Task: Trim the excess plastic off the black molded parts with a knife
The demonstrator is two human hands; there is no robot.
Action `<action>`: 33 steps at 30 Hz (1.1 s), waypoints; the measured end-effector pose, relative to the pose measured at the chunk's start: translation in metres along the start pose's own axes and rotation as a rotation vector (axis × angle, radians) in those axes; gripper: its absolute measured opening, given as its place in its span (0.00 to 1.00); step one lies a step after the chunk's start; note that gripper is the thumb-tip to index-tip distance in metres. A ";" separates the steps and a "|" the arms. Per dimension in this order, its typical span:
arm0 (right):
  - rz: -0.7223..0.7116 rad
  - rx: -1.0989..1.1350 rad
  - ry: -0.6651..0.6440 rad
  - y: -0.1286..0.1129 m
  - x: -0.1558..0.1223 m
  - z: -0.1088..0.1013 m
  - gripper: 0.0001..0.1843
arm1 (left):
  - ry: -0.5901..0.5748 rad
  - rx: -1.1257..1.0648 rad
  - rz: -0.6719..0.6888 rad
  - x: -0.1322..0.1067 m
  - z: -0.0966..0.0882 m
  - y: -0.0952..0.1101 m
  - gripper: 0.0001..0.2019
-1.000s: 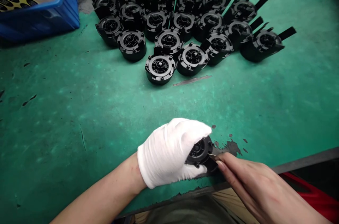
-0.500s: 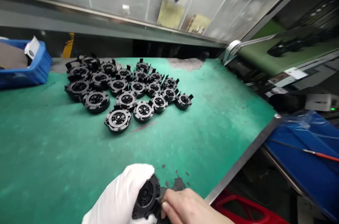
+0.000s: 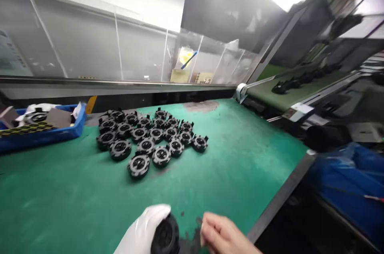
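Note:
My left hand (image 3: 144, 228), in a white glove, is wrapped around a round black plastic part (image 3: 165, 235) at the bottom of the view. The part is tilted, and its ringed face turns towards the camera. Just to its right, apart from it, is my bare right hand (image 3: 220, 232). Its fingers are curled and pressed together; whatever they may hold is hidden. Farther up the green bench top (image 3: 240, 166), a cluster of similar round black parts (image 3: 161, 155) with grey rings and small upright tabs lies close together.
A blue bin (image 3: 78, 122) holding cardboard and a round part stands at the left. At the right, a green conveyor (image 3: 267, 96) carries a row of dark parts. Below it, blue material (image 3: 351, 178) lies beyond the bench's metal edge (image 3: 285, 192). Clear pockets line the back panel.
My right hand has come away from the black part and moved right. My left hand still holds the part, lower in view. The camera has tilted up, showing more of the back panel.

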State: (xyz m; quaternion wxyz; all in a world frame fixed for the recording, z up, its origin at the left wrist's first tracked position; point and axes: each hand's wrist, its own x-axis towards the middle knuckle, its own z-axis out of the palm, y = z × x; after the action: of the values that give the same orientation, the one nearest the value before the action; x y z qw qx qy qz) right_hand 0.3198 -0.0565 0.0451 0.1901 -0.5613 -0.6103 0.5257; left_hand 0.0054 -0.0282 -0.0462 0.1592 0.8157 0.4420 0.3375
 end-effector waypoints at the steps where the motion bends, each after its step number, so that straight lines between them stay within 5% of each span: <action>1: 0.001 0.012 0.045 -0.003 -0.004 -0.002 0.51 | -0.021 -0.028 0.027 0.008 -0.004 0.004 0.35; 6: -0.041 0.009 0.173 0.000 -0.007 -0.003 0.38 | -0.208 -0.116 0.105 0.045 -0.014 0.013 0.36; 15: -0.179 -0.073 0.256 0.004 -0.012 0.040 0.21 | -0.270 -0.154 0.230 0.046 -0.021 0.014 0.25; 20: -0.229 -0.111 0.268 0.007 -0.016 0.047 0.20 | -0.241 -0.158 0.299 0.043 -0.017 0.010 0.32; 24: -0.220 -0.221 0.310 0.015 -0.022 0.041 0.19 | -0.332 -0.136 0.331 0.042 -0.014 0.010 0.36; 33: -0.203 -0.272 0.343 0.019 -0.028 0.024 0.26 | -0.357 -0.141 0.335 0.046 -0.019 0.016 0.33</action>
State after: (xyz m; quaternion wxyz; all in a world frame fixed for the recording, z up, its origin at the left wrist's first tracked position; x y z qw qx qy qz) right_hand 0.3171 -0.0953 0.0302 0.2653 -0.5987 -0.6876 0.3137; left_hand 0.0203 0.0003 -0.0045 0.2332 0.9111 0.2408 0.2399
